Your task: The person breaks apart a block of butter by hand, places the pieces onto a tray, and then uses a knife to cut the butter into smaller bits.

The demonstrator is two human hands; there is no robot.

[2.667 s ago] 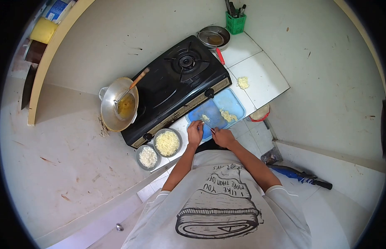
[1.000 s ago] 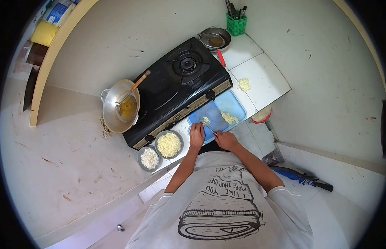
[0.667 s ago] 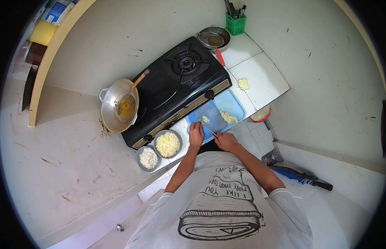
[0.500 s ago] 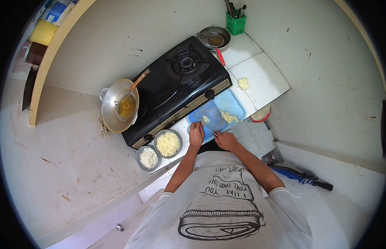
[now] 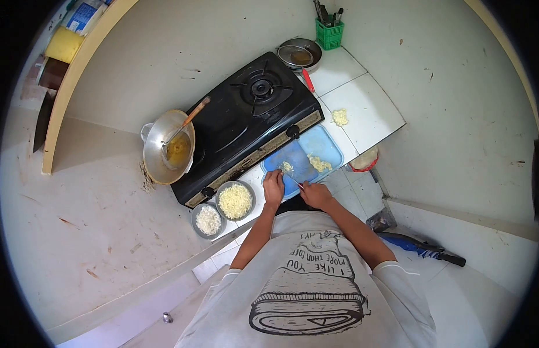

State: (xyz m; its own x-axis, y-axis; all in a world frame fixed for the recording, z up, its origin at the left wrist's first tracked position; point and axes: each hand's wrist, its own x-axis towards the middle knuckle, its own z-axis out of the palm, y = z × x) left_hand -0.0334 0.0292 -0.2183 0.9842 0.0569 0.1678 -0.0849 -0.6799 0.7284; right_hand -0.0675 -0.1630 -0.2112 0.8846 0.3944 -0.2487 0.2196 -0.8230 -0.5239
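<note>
My right hand is closed around the handle of a knife, whose blade points toward my other hand over a blue tray. On the tray's left part, my left hand rests with its fingers bent together; whatever they pinch is too small to make out. Just beyond the fingertips lies a little heap of pale chopped pieces. A larger pile of pale yellow pieces sits on the tray's right part.
Two bowls stand left of the tray, one of pale yellow shreds, one of white pieces. Behind is a black gas stove with a wok. Pans, a green basket and a pale clump are on the counter.
Both hands and the knife stay nearly in place. The view has shifted very slightly; nothing else visibly differs.
</note>
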